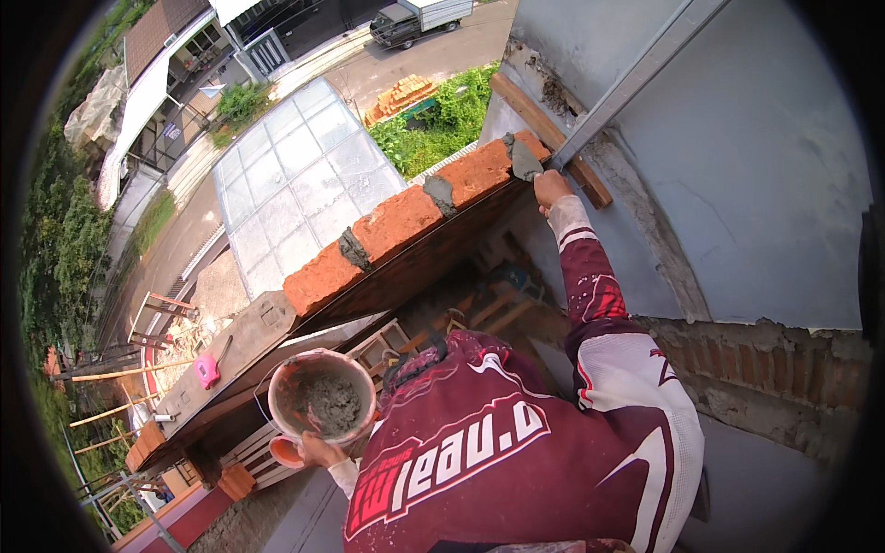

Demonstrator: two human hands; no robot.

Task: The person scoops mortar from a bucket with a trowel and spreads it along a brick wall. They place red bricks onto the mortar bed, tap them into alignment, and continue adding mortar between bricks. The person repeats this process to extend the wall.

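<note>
My right hand is closed round a trowel, whose grey, mortar-smeared blade lies against the far end of a row of red bricks. Grey mortar fills the gaps between the bricks and bulges out on top. Down at the left, my left hand grips the lower edge of a bucket that is tilted toward me. Wet grey mortar lies inside it. Beside my left fingers is a rounded orange piece; whether it belongs to the bucket I cannot tell.
A pink tape measure lies on a board left of the bricks. At the right rises a grey wall with a metal straightedge and a wooden batten. Beyond the bricks, a translucent roof lies far below.
</note>
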